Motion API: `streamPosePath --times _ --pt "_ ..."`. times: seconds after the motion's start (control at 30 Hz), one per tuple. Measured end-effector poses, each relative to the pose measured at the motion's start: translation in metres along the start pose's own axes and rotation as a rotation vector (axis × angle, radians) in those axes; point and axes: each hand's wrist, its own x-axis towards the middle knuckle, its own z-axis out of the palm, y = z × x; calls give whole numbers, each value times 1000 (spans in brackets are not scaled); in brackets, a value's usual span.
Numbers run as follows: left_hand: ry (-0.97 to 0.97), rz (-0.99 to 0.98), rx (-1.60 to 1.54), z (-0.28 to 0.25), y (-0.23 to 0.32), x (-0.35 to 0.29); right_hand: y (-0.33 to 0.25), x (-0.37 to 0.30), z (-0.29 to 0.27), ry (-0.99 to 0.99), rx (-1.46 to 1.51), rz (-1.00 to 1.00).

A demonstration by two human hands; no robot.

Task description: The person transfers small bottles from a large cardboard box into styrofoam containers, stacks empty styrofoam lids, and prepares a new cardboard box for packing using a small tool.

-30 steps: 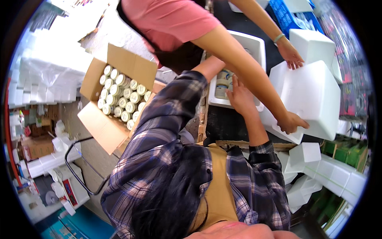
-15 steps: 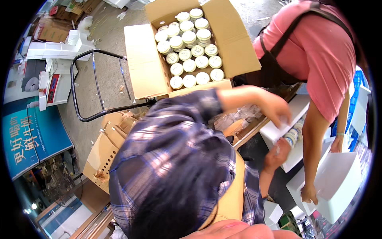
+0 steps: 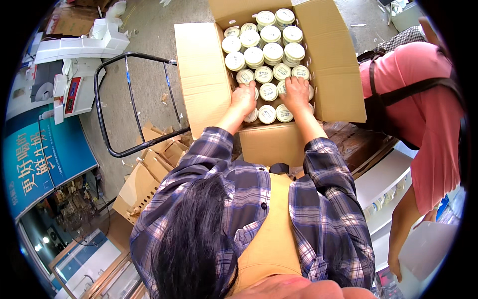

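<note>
A cardboard carton (image 3: 197, 70) stands open in front of me, holding several round tubs (image 3: 269, 91) with pale lids, stacked in rows. Both my forearms reach over its near side. My left hand (image 3: 243, 99) is in the near left part, its fingers curled over the lids and sides of tubs there. At the near right, my right hand (image 3: 297, 93) has its fingers bent down around a tub between neighbouring lids. Palms and fingertips are partly hidden.
A black trolley handle (image 3: 103, 99) stands left of the carton. To the right, a person in a pink shirt (image 3: 411, 74) bends over white foam boxes (image 3: 381, 172), one with tubs inside. Folded cardboard (image 3: 142, 187) lies at the left, near a blue sign (image 3: 55, 154).
Both my hands have moved from the white foam box at the right, where my right hand held tubs, into the carton. My body has turned to face the carton.
</note>
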Motion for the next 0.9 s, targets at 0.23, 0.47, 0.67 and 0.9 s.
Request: streamPosePath --times 0.23,0.47,0.67,0.9 --pt "198 217 -297 -37 22 -15 -10 -3 -10 100 116 6" --pt "37 29 -878 21 7 19 18 -96 -105 190 1125 343" --pt "-635 -286 -1461 43 -11 54 23 -219 -155 183 1605 495" --pt "-355 -112 -1340 47 -1 46 57 -386 -238 709 1315 596"
